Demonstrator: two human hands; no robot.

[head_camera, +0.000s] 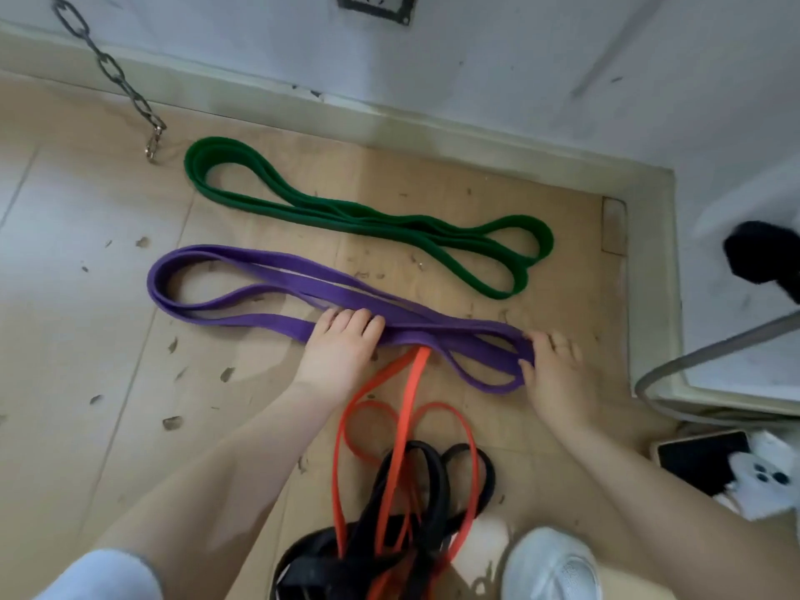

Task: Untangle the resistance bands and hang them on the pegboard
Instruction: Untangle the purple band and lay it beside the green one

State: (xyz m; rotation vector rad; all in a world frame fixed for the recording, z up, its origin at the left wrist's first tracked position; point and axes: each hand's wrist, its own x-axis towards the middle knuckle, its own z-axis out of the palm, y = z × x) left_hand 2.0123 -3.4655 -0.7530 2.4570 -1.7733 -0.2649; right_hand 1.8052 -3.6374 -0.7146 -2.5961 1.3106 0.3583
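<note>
A green resistance band lies folded flat on the floor near the wall. Below it a purple band lies folded in long loops. My left hand presses on the purple band's middle, fingers curled over it. My right hand pinches the purple band's right end between thumb and fingers. An orange band runs from under the purple band down into a tangle with a black band near my feet. No pegboard is in view.
A metal chain with a clip hangs at the upper left. The wall baseboard runs behind the bands and turns a corner at right. A phone and a white shoe sit at lower right. Debris flecks dot the floor.
</note>
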